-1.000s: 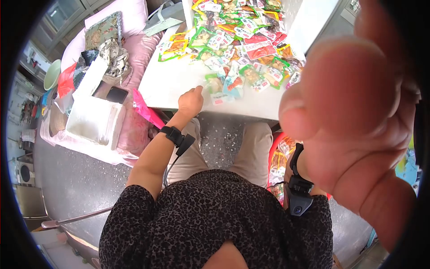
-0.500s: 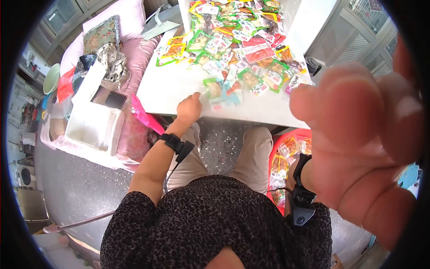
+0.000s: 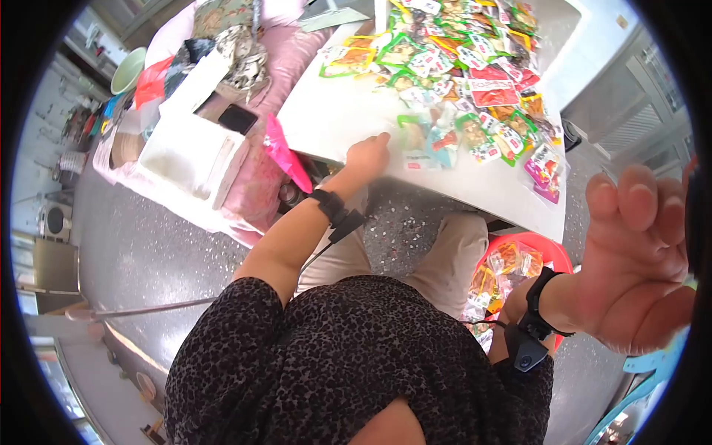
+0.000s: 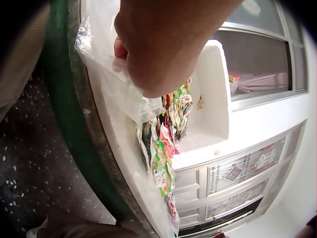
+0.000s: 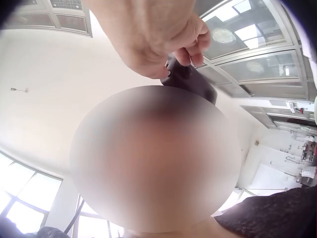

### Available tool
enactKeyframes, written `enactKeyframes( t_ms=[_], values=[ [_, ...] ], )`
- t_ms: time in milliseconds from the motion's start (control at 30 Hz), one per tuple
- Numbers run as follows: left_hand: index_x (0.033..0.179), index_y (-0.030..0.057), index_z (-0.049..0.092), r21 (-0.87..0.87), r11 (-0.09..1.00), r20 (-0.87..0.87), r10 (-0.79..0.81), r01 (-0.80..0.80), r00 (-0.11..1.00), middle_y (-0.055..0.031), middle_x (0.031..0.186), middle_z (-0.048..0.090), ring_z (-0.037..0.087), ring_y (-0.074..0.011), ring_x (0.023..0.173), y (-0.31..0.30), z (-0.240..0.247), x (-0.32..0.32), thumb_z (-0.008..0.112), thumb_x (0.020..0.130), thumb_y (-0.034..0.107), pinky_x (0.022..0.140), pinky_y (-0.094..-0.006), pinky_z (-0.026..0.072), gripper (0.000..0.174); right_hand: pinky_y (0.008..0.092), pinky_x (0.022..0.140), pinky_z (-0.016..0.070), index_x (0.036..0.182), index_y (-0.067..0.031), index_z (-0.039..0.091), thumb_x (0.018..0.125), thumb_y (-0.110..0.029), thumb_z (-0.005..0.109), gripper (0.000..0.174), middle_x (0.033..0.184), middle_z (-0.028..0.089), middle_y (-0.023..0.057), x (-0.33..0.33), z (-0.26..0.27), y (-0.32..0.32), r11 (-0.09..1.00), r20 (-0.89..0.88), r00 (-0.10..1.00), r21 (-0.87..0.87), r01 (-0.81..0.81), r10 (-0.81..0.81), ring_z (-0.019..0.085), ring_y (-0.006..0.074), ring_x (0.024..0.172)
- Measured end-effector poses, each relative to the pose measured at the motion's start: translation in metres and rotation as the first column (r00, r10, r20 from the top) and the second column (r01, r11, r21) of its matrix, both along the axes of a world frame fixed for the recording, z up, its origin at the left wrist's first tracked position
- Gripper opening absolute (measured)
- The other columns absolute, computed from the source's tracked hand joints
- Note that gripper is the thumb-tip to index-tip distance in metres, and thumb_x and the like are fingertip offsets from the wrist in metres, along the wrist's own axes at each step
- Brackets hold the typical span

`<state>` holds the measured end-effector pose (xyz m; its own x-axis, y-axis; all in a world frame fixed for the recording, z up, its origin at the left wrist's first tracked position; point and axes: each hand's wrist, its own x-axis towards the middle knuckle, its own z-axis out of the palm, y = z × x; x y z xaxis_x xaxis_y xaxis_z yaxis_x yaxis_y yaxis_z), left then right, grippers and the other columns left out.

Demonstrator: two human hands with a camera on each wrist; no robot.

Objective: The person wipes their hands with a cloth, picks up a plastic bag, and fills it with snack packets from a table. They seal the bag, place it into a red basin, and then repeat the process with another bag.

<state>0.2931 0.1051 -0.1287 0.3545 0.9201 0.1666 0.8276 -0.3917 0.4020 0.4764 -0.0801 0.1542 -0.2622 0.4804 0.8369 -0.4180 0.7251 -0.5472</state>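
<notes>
My left hand point(image 3: 367, 157) is at the front edge of a white table point(image 3: 326, 122), its fingers curled. In the left wrist view it grips thin clear plastic film point(image 4: 106, 62), which spreads over the tabletop. Just right of this hand lie clear-fronted food packets point(image 3: 443, 141), part of a large heap of colourful snack packets point(image 3: 475, 59). My right hand point(image 3: 630, 274) is raised close to the head camera, palm facing the lens. In the right wrist view its thumb and fingers hold the edge of a dark camera point(image 5: 198, 87) on the head.
A red basket point(image 3: 552, 245) of packets stands on the floor right of my knees. At the left, a pink-covered seat point(image 3: 278, 55) bears a white foam box point(image 3: 182, 159), a phone point(image 3: 237, 119) and cloths. A pink bag point(image 3: 285, 156) hangs by the table's left corner.
The whole head view has swung, so the table and packets sit further right and tilted. My right hand has drawn back from the lens. The left hand stays at the table edge.
</notes>
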Motion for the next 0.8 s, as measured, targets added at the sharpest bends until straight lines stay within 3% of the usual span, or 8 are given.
enactKeyframes(
  t_ms=[67, 167, 300, 433, 533, 733, 800],
  values=[
    [0.099, 0.006, 0.045, -0.043, 0.998, -0.003, -0.043, 0.043, 0.999, -0.0157, 0.085, 0.055, 0.053, -0.0317, 0.078, 0.002, 0.002, 0.0, 0.044, 0.071, 0.016, 0.068, -0.0391, 0.0419, 0.03, 0.0319, 0.075, 0.0369, 0.112, 0.0022, 0.036, 0.079, -0.019, 0.05, 0.042, 0.094, 0.051, 0.0095, -0.004, -0.015, 0.005, 0.986, -0.04, 0.994, -0.13, 0.099, -0.105, 0.049, 0.0216, 0.085],
    [0.099, 0.0065, 0.044, -0.026, 0.998, 0.052, -0.055, 0.056, 0.997, -0.0161, 0.083, 0.054, 0.053, -0.032, 0.075, 0.0, 0.007, -0.001, 0.044, 0.072, 0.016, 0.066, -0.0395, 0.0422, 0.029, 0.028, 0.073, 0.0407, 0.109, 0.0019, 0.038, 0.08, -0.013, 0.047, 0.034, 0.093, 0.055, 0.0117, -0.008, -0.062, 0.043, 0.859, 0.036, 0.94, -0.396, 0.324, -0.338, 0.053, 0.0202, 0.08],
    [0.095, 0.0064, 0.044, -0.04, 0.999, 0.125, -0.03, 0.036, 0.992, -0.0161, 0.079, 0.054, 0.053, -0.0322, 0.073, 0.003, -0.001, 0.001, 0.044, 0.072, 0.017, 0.065, -0.0398, 0.0422, 0.025, 0.0222, 0.065, 0.0398, 0.1, -0.0001, 0.045, 0.077, -0.008, 0.05, 0.025, 0.086, 0.055, 0.0063, -0.001, -0.138, 0.101, 0.526, 0.362, 0.831, -0.649, 0.55, -0.422, 0.053, 0.0114, 0.076],
    [0.085, 0.0054, 0.043, -0.005, 0.999, 0.177, -0.035, 0.037, 0.984, -0.0153, 0.075, 0.053, 0.052, -0.0324, 0.07, 0.003, 0.003, -0.002, 0.044, 0.072, 0.016, 0.062, -0.0401, 0.0419, 0.016, 0.0224, 0.065, 0.0387, 0.102, 0.0024, 0.043, 0.073, -0.012, 0.054, 0.034, 0.088, 0.052, 0.0075, 0.007, -0.219, 0.146, 0.441, 0.62, 0.712, -0.565, 0.697, -0.33, 0.05, 0.0113, 0.076],
    [0.084, 0.0057, 0.043, 0.053, 0.998, 0.254, -0.041, 0.028, 0.966, -0.0147, 0.072, 0.052, 0.052, -0.033, 0.067, 0.003, 0.007, -0.002, 0.045, 0.071, 0.014, 0.059, -0.0405, 0.0417, 0.015, 0.0238, 0.065, 0.0392, 0.105, 0.0031, 0.041, 0.071, -0.016, 0.058, 0.043, 0.09, 0.051, 0.0088, 0.007, -0.274, 0.173, 0.358, 0.737, 0.506, -0.37, 0.857, -0.449, 0.05, 0.013, 0.076],
    [0.082, 0.006, 0.043, 0.074, 0.997, 0.291, -0.044, 0.023, 0.956, -0.0142, 0.068, 0.051, 0.052, -0.033, 0.063, 0.0, 0.011, -0.003, 0.045, 0.07, 0.013, 0.057, -0.0409, 0.0412, 0.014, 0.0223, 0.056, 0.0389, 0.108, 0.002, 0.038, 0.07, -0.017, 0.057, 0.047, 0.087, 0.052, 0.0078, -0.03, -0.262, 0.178, 0.261, 0.657, 0.701, -0.651, 0.713, -0.277, 0.05, 0.0111, 0.07],
    [0.082, 0.0061, 0.043, 0.055, 0.998, 0.295, -0.036, 0.021, 0.955, -0.0138, 0.069, 0.051, 0.052, -0.0324, 0.064, -0.001, 0.01, -0.004, 0.046, 0.07, 0.014, 0.056, -0.0408, 0.0414, 0.014, 0.0201, 0.049, 0.0369, 0.102, 0.0003, 0.042, 0.072, -0.011, 0.053, 0.034, 0.079, 0.053, 0.006, -0.033, -0.275, 0.185, 0.313, 0.611, 0.741, -0.672, 0.672, -0.279, 0.05, 0.0093, 0.063]
  ],
)
